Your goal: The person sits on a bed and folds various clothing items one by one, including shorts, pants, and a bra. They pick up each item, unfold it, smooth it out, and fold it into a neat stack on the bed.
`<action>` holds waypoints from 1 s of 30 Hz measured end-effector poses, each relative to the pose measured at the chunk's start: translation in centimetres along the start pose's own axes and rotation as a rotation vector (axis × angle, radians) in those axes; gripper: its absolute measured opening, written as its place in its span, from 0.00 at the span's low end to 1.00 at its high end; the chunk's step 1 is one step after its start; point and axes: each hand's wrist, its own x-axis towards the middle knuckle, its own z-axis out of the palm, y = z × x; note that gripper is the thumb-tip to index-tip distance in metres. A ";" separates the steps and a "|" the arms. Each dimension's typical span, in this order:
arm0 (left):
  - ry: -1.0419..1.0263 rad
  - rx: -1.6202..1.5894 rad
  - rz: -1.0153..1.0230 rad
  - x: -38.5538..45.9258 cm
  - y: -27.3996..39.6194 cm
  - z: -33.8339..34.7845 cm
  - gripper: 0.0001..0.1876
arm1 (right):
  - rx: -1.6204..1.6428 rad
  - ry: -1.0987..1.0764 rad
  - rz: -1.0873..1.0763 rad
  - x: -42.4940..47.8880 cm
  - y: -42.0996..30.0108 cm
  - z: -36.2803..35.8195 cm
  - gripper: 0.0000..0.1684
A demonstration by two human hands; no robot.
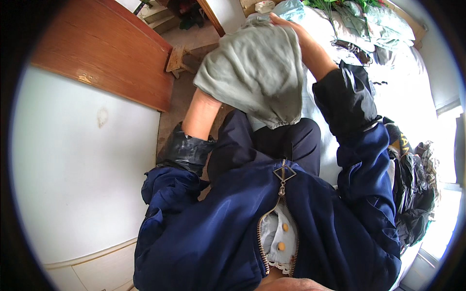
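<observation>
A grey-green cloth garment [255, 69] with a gathered, elastic-looking edge hangs in front of me above my knees, slightly blurred. My left forearm reaches inside or behind it from the lower left; the hand itself is hidden by the cloth, only the wrist shows. At the garment's upper right edge my right hand [285, 23] lies with its fingers against the fabric, partly hidden, and seems to hold it. Which side of the garment faces me cannot be told.
On my right is a bed with a white cover [404, 91], bearing folded textiles and artificial flowers [327, 11]. Dark clothes [415, 189] are heaped near its edge. A wooden stool [176, 60] stands beyond a wooden door [105, 47] on the left, beside a white wall [76, 163].
</observation>
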 end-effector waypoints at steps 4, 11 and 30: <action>0.036 0.087 -0.030 -0.5 1.1 1.5 0.18 | 0.356 -0.209 0.006 -0.5 3.3 -0.7 0.33; 0.013 0.121 -0.104 -0.6 2.0 1.7 0.20 | -0.073 -0.096 -0.172 -3.2 3.0 2.0 0.39; 0.145 0.526 0.119 1.3 1.6 2.0 0.24 | -0.435 0.189 -0.462 0.7 -2.7 -0.9 0.19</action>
